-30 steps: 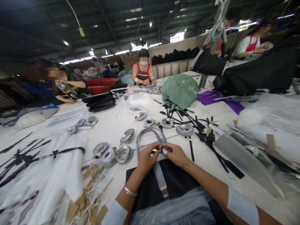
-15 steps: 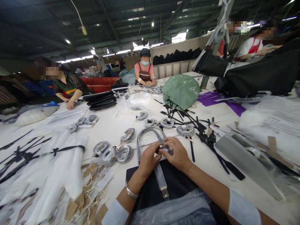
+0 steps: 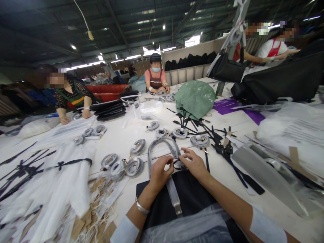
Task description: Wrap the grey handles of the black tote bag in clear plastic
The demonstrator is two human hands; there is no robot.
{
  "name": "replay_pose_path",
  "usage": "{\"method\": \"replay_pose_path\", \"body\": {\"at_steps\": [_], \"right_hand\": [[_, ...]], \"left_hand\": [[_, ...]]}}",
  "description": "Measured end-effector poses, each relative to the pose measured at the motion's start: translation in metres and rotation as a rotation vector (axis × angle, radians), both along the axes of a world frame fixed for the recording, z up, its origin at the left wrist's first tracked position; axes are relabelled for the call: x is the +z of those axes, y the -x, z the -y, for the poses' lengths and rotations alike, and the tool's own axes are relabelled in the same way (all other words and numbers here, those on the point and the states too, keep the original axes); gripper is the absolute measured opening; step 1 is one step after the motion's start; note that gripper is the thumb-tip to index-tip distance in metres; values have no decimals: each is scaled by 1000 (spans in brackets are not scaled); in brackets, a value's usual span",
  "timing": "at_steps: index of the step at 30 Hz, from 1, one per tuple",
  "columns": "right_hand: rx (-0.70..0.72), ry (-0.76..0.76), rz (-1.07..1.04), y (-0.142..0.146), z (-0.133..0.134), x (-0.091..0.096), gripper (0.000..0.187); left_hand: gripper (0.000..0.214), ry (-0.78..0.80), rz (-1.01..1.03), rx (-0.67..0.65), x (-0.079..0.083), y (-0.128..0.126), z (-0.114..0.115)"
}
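A black bag (image 3: 188, 192) lies in front of me, partly under clear plastic film. Its far handle (image 3: 150, 153) is wrapped in plastic and arches away across the table. A wrapped strap with a metal fitting (image 3: 178, 209) runs down the bag's front. Above the bag's top edge, my left hand (image 3: 162, 170) pinches a thin dark strap (image 3: 176, 158) with thumb and forefinger. My right hand (image 3: 193, 165) has its thumb and forefinger closed at the other side of that strap, the other fingers raised. The fingers partly hide the strap, so its ends cannot be made out.
Coiled, wrapped straps (image 3: 135, 166) lie left of and beyond the bag. Black straps with buckles (image 3: 229, 148) and a grey tape dispenser-like object (image 3: 263, 172) are at right. White foam sheets (image 3: 65, 182) and tags (image 3: 87, 216) lie left. Co-workers stand around the table.
My hands have drawn slightly apart, showing the thin dark strap between them. My right hand has shifted a little right. The co-worker at left has spread their hands.
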State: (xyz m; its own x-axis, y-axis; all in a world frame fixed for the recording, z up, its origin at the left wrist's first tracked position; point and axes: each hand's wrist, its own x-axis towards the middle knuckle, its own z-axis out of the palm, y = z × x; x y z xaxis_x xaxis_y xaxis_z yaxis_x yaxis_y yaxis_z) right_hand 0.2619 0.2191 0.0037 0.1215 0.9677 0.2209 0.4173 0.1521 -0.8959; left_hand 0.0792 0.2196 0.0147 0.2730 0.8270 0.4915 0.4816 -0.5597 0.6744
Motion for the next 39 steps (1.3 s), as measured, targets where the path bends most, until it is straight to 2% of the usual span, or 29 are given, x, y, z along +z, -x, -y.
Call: {"method": "replay_pose_path", "body": {"at_steps": [1,3,7,11,15,22,28,32,34,39], "right_hand": [[4,26,-25,-1,-1,-2,23],[1,-12,-25,-2,-2,-5,23],[45,-93,-5,-1,1,-6,22],[68,-113,76,2,4,-4,19],[62,-148,148,4,8,1,16],[51,-169,263,2,12,6,12],[82,-242,329,1,15,11,11],[151,-256,315,-2,12,6,25],[169,-203,314,-3,11,3,20],[130,-163,247,-1,12,4,9]], "left_hand": [[22,1,15,-7,0,0,0],[19,46,65,-38,0,-1,0],[18,224,176,-109,1,-3,-1],[25,381,217,-60,-6,-5,-5],[24,527,255,-85,-15,-4,-10],[14,373,127,-77,-10,0,-12],[8,306,150,-24,-2,-1,-7],[9,231,179,-18,-4,1,-7],[13,267,218,-30,-8,2,-10],[27,512,405,-135,-17,4,-17]]}}
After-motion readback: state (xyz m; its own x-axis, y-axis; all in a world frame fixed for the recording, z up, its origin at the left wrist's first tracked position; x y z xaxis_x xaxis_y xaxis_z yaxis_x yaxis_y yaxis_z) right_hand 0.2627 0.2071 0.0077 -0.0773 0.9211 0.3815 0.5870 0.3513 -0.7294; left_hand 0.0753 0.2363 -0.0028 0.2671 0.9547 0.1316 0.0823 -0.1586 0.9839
